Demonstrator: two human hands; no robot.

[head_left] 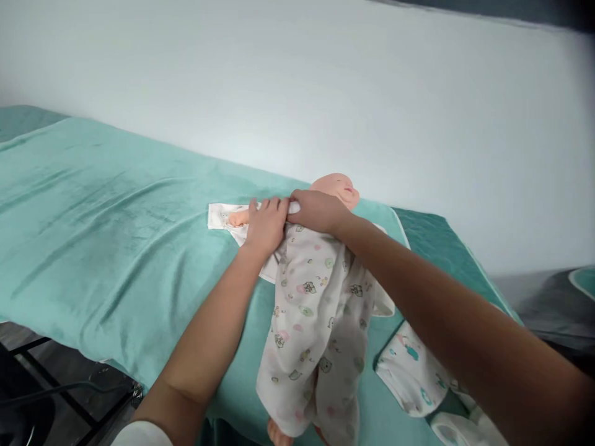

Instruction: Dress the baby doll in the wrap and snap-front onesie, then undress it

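Note:
A baby doll (337, 183) lies on its back, its head toward the wall. Printed white baby pants (307, 297) cover its legs, with the feet showing below. Under its outstretched arm (239, 218) spreads a white baby shirt (217, 216). My left hand (267, 223) is bent over that arm near the shoulder, its fingers closed on the shirt cloth, fingertips partly hidden. Right beside it, my right hand (318, 209) crosses the doll's chest and pinches white shirt fabric between thumb and fingers. My right forearm hides part of the doll's other side.
A green cover (116, 217) drapes the bed, which stands against a white wall (232, 80). Folded printed baby clothing (413, 371) and a white rolled cloth (458, 430) lie at the lower right. A black metal frame (51, 378) and cable show at the lower left.

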